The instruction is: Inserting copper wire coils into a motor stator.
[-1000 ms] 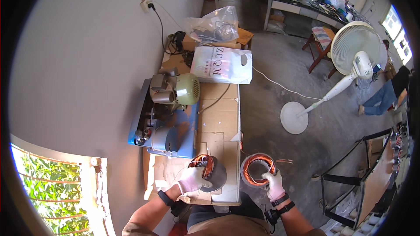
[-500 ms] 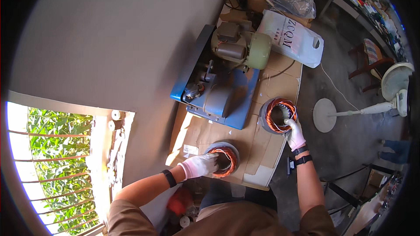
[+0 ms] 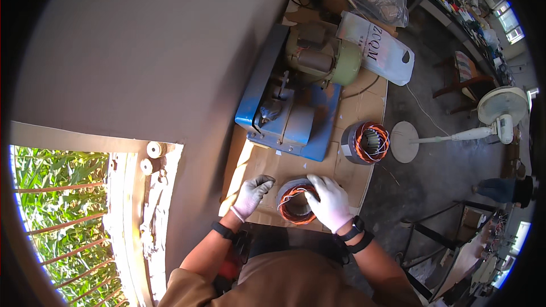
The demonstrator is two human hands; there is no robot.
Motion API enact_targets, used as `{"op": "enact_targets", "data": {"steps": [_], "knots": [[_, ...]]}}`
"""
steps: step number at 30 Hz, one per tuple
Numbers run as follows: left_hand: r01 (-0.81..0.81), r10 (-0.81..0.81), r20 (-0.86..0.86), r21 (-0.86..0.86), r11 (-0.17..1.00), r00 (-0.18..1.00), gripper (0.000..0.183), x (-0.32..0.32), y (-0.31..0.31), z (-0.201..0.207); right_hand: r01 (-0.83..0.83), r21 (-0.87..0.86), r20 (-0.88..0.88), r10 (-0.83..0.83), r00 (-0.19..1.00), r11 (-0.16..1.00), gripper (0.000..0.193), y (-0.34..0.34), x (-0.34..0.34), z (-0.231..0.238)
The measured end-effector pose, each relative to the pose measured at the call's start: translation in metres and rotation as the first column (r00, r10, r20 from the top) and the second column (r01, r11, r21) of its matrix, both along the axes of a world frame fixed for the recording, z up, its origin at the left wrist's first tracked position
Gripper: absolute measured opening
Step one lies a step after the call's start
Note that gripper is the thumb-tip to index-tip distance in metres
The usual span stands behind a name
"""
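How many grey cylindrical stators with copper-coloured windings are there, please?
2. The nearer grey cylindrical stator is at the white-gloved right hand; the farther stator is by the right edge of the cardboard-covered table. Others may be hidden.

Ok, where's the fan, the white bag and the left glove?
Fan [image 3: 472, 135], head view: on its pole.
White bag [image 3: 380, 49], head view: on its middle.
Left glove [image 3: 249, 196], head view: on its middle.
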State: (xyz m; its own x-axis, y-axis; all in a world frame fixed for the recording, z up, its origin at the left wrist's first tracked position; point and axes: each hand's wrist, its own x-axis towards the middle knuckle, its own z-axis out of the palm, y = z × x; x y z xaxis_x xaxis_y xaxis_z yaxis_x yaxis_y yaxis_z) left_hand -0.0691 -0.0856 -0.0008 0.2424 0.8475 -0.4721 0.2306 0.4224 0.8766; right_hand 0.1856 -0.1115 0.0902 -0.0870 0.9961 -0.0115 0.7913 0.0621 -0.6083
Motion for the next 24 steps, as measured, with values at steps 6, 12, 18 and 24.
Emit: {"op": "enact_targets", "data": {"steps": [6, 12, 18, 24], "knots": [[-0.071, 0.065, 0.208, 0.019, 0.997, 0.976, 0.021, 0.045, 0.031, 0.029, 0.051, -0.021, -0.021, -0.052, 0.998, 0.998, 0.017, 0.014, 0.005, -0.053], [0.124, -0.149, 0.077, 0.264, 0.956, 0.986, 0.019, 0.107, 0.045, 0.023, 0.424, -0.352, -0.68, -0.539, 0.497, 0.835, 0.011, 0.003, 0.015, -0.067], [0.358, -0.288, -0.213, 0.507, 0.784, 0.934, 0.014, 0.137, 0.041, 0.042, 0.478, -0.281, -0.734, -0.507, 0.451, 0.832, 0.011, 0.007, 0.028, -0.058], [0.355, -0.321, -0.157, 0.516, 0.78, 0.934, 0.009, 0.139, 0.04, 0.039, 0.414, -0.37, -0.799, -0.512, 0.314, 0.831, 0.01, 0.011, 0.035, -0.056]]}}
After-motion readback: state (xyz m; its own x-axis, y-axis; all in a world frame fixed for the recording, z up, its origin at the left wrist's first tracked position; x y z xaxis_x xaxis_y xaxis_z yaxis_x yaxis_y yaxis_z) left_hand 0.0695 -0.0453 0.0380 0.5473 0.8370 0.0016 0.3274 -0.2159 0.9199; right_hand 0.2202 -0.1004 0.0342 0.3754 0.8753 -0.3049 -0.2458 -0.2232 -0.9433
